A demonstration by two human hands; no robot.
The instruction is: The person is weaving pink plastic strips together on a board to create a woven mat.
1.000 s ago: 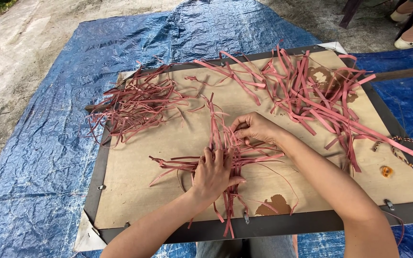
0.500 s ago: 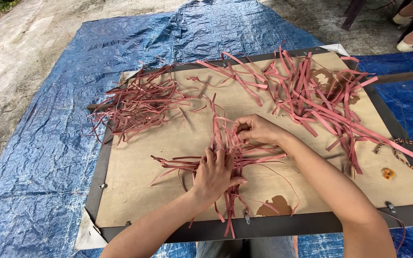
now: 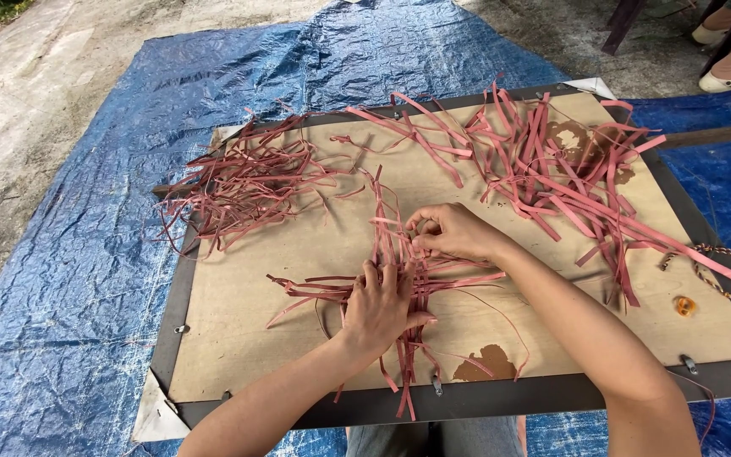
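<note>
Blue tarp (image 3: 69, 279) (crinkled) spread over concrete ground (image 3: 10, 93).

Both bare forearms reach forward from the bottom edge and converge at centre. The left hand (image 3: 380, 306) lies palm down, fingers spread and pressing flat. The right hand (image 3: 454, 233) sits just beyond it, wrist bent, fingers curled inward with the fingertips pinched together.

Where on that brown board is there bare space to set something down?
The brown wooden board is bare at its near left corner, between the left hand and the thin reddish strips. Another patch lies near the small orange ring. Crowded: the wide pink strips and the woven strips under the right hand.
</note>
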